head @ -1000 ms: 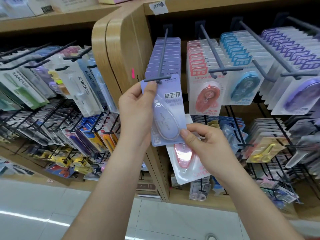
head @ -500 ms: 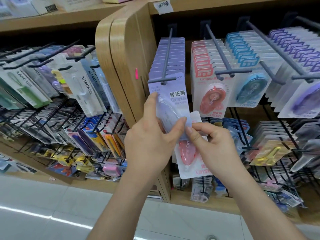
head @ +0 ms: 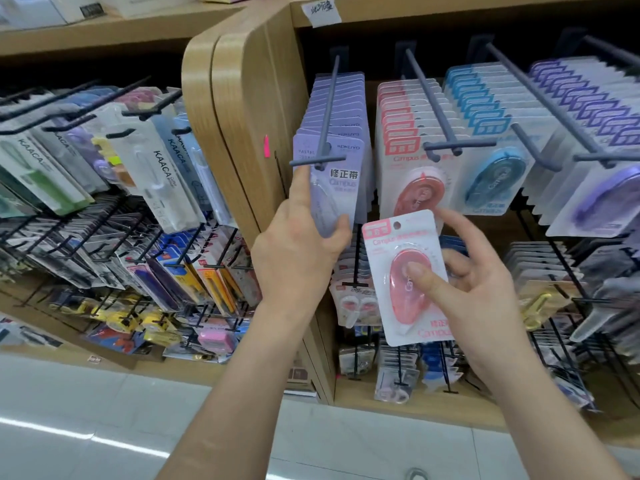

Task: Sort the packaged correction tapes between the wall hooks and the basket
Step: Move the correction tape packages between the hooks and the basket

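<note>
Light wooden shelf unit [head: 249, 98], centre to upper right of frame. Grey peg hooks [head: 329, 109] carry four rows of carded correction tapes: lavender packs [head: 343, 109] at left, then red packs [head: 398, 112], blue packs [head: 478, 98] and, at far right, purple packs [head: 581, 95].

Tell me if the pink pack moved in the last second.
Yes: the pink pack went right and up, from under the lilac row to under the pink row.

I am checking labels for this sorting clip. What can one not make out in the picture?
Head view:
- basket: outside the frame.
- lavender packet: lower left part hidden by the left hand.
- pink packet: small print blurred; the right hand thumb covers part.
- purple packets: cut by the right edge.
</note>
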`<state>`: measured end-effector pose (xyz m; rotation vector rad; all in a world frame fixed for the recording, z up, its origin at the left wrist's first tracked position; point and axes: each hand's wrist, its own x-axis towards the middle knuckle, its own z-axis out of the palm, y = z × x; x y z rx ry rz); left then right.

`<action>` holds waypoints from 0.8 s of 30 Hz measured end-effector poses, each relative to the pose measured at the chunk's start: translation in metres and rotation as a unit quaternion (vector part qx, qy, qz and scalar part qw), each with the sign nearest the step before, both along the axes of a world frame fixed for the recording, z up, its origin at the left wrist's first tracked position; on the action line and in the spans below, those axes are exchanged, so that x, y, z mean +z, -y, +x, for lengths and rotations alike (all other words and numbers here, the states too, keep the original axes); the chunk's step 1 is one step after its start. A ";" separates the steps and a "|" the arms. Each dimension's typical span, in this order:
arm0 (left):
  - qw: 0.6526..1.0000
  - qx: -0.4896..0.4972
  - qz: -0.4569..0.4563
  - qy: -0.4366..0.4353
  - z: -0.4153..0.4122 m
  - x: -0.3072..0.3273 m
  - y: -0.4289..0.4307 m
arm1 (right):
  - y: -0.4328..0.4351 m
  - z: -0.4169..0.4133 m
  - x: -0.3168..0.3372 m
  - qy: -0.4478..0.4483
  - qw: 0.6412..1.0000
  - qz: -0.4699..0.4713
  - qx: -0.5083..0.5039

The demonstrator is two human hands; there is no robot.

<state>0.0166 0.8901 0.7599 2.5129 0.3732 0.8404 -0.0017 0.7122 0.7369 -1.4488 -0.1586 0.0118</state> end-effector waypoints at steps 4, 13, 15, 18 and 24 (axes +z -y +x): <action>1.000 -0.009 -0.013 0.001 -0.009 -0.005 -0.005 | -0.001 0.000 -0.001 -0.057 0.998 0.032 -0.004; 0.929 -0.177 -0.321 0.040 -0.033 -0.003 0.009 | 0.000 -0.003 0.003 -0.027 0.997 0.024 0.072; 0.940 -0.179 -0.289 0.039 -0.030 -0.002 0.010 | -0.002 -0.004 0.004 -0.022 0.996 0.023 0.080; 0.958 -0.162 -0.233 0.031 -0.024 -0.003 0.003 | -0.002 -0.004 0.004 -0.022 0.997 0.020 0.071; 0.976 -0.131 -0.161 0.071 -0.024 -0.001 0.000 | 0.004 -0.005 0.004 -0.027 0.998 0.027 0.048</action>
